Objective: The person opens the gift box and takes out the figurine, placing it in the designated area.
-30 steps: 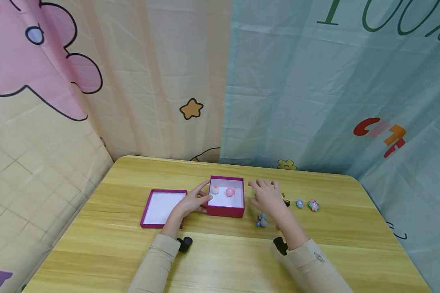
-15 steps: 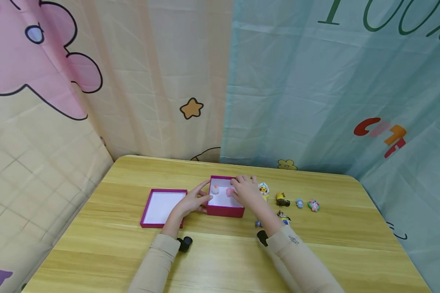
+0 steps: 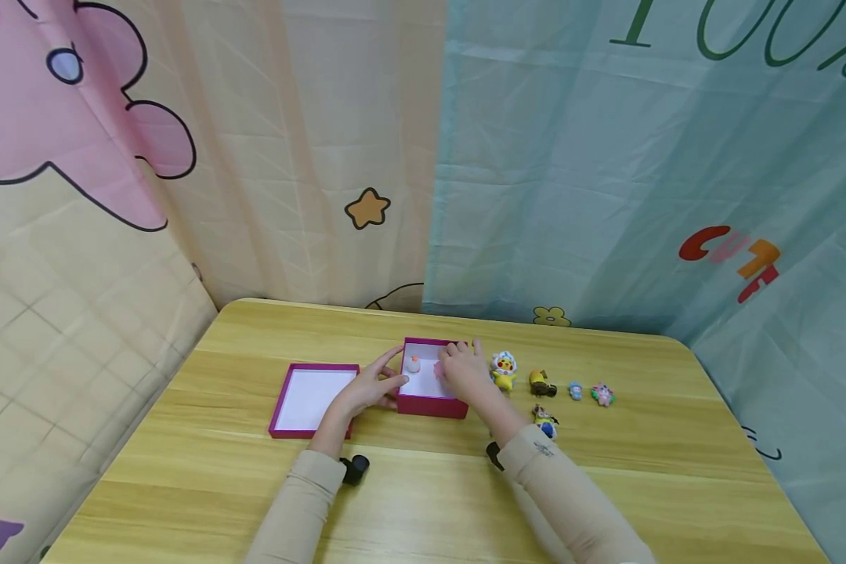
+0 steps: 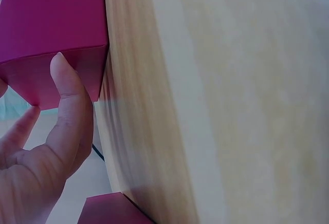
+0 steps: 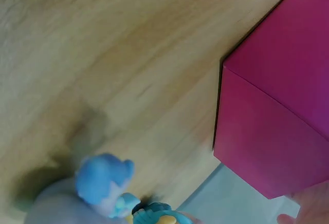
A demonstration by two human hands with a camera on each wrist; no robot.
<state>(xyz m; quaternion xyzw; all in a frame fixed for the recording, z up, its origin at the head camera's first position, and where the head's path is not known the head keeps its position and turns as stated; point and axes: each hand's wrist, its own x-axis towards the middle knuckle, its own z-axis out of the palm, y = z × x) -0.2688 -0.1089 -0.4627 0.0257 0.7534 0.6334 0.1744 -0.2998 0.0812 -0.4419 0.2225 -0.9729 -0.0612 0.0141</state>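
An open magenta box (image 3: 432, 406) with a white inside stands on the table. My left hand (image 3: 368, 390) holds its left side, thumb at the rim; in the left wrist view its thumb (image 4: 67, 77) lies against the box wall. My right hand (image 3: 465, 374) reaches over the right rim into the box. Its fingertips and anything between them are hidden. Beside them, a pink figurine (image 3: 437, 369) shows only in part. A small white figurine (image 3: 413, 364) with an orange top sits in the box's left part. The lid (image 3: 313, 401) lies left, white inside up.
Right of the box stand a yellow figurine (image 3: 504, 372) with a pale hood, a yellow-and-dark figurine (image 3: 542, 385), a small blue one (image 3: 575, 391), a pink-and-green one (image 3: 602, 394) and a blue-and-yellow one (image 3: 545, 421). A blue-and-grey figurine (image 5: 103, 183) appears near the right wrist.
My right hand has moved left from above the figurines to inside the box, covering much of the pink figurine. My left hand and the box have stayed in place.
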